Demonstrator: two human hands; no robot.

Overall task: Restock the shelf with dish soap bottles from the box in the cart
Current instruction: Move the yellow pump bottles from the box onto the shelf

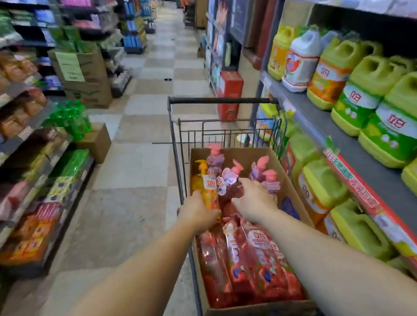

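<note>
A cardboard box (pixel 247 154) sits in a wire cart (pixel 222 100) and holds several red dish soap bottles (pixel 253 260) with pink pump tops, plus one orange bottle (pixel 206 183) at its left side. My left hand (pixel 197 212) grips the orange bottle low on its body. My right hand (pixel 254 199) reaches into the box over a red bottle with a pink pump (pixel 234 173); its fingers are hidden behind the hand. The shelf (pixel 348 144) on the right carries large green and yellow jugs (pixel 364 97).
The aisle floor is checkered tile and runs ahead past the cart. Shelves of packaged goods line the left. Cardboard boxes (pixel 87 75) stand at the left, one with green bottles (pixel 71 117) on it. A red box (pixel 230 92) stands on the floor by the right shelving.
</note>
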